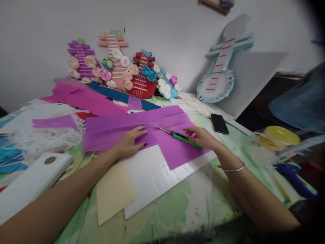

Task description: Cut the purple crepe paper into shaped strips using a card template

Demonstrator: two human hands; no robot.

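Two bare hands work over a purple sheet of paper (154, 137): the left hand (130, 141) lies on it palm down, its fingers loosely spread and closed around nothing, while the right hand (199, 136) has its fingers bent at the green handles of a pair of scissors (177, 135); whether they truly grip those handles I cannot tell. The scissors lie slantwise across the sheet, blades pointing toward the left hand. A bracelet (233, 168) circles the right wrist. The purple sheet, creased along its length, partly covers a glossy white board (149, 176), and a pale yellow sheet (114, 193) overlaps that board's near left side. Just beyond the right hand is a black phone (219, 123). To the left are a heap of white shreds (50, 137) with a purple strip (54, 122) on top, and a white slab (38, 183) bearing a grey disc. Behind the sheet lie magenta paper (76, 98) and a dark blue strip (122, 95). Along the wall stand guitar-shaped crafts, purple (81, 59), pink (118, 76) and red (141, 86) among them, with a larger white-and-pale-blue one (215, 78) leaning at right.
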